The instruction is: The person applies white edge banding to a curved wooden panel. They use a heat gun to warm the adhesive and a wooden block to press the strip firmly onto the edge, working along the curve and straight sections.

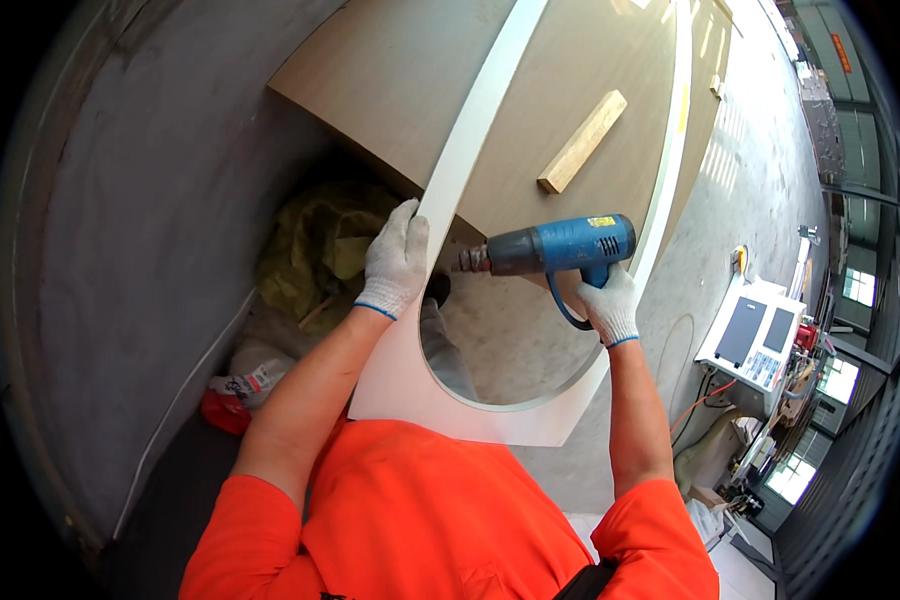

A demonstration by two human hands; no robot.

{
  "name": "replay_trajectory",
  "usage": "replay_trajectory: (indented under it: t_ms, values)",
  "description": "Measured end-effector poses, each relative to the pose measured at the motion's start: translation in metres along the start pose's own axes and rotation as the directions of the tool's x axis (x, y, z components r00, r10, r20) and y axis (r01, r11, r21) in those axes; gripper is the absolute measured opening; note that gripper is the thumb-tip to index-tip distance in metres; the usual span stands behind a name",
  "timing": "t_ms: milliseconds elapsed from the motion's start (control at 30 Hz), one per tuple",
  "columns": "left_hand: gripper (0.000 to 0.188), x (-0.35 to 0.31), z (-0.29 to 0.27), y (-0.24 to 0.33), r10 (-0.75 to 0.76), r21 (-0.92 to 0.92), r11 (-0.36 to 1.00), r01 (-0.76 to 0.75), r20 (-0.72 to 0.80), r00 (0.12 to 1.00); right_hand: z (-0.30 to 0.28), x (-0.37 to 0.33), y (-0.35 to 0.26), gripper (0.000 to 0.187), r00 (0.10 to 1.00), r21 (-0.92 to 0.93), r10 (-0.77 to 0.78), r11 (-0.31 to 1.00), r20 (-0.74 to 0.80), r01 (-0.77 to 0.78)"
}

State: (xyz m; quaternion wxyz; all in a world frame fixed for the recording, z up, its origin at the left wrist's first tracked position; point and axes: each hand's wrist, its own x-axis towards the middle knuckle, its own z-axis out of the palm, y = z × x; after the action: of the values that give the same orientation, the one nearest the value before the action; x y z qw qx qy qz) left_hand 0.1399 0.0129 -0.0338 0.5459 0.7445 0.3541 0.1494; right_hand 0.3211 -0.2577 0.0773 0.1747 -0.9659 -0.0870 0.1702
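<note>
My right hand (610,305), in a white knit glove with a blue cuff, is closed round the handle of a blue heat gun (580,245). The gun lies level, its dark metal nozzle (473,260) pointing left at the inner edge of a long white frame (467,140). This frame has a rounded opening at its near end, close to my body. On its left outer edge my left hand (398,262), gloved the same way, grips the rim. Part of its fingers is hidden against the frame. The nozzle tip is close to the frame's left strip; contact cannot be made out.
A brown board (400,90) lies under the frame's far part, with a short wooden block (582,142) on it. Greenish cloth (320,240) and a red-and-white bag (240,395) lie at left. A white machine (755,335) stands at right. A cable (180,390) runs along the left.
</note>
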Motion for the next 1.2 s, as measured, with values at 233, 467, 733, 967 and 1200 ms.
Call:
replay_trajectory:
  t_ms: [233,467,733,967,1200]
  values:
    - [0.056,-0.005,-0.004,-0.004,-0.004,-0.012,1.0,0.005,0.007,1.0,0.007,0.009,-0.002,0.039,0.992,0.058,0.002,0.998,-0.123,0.005]
    - [0.055,-0.004,-0.003,-0.004,-0.022,-0.032,0.999,0.022,0.004,1.0,0.004,0.011,0.0,0.038,0.998,-0.002,0.003,1.0,-0.063,-0.003]
    - [0.057,0.002,-0.01,-0.002,-0.232,0.07,0.972,0.225,0.118,0.965,0.005,0.016,-0.003,0.038,0.994,0.013,-0.007,1.0,-0.111,0.008]
    - [0.06,0.005,-0.02,0.0,-0.233,0.154,0.966,0.206,0.187,0.954,-0.01,0.009,0.0,0.042,1.0,-0.014,-0.031,0.999,-0.003,0.031]
    - [0.057,-0.02,-0.034,-0.015,-0.225,0.138,0.97,0.2,0.199,0.954,0.003,-0.021,0.001,0.04,1.0,0.044,0.006,0.999,0.013,-0.006]
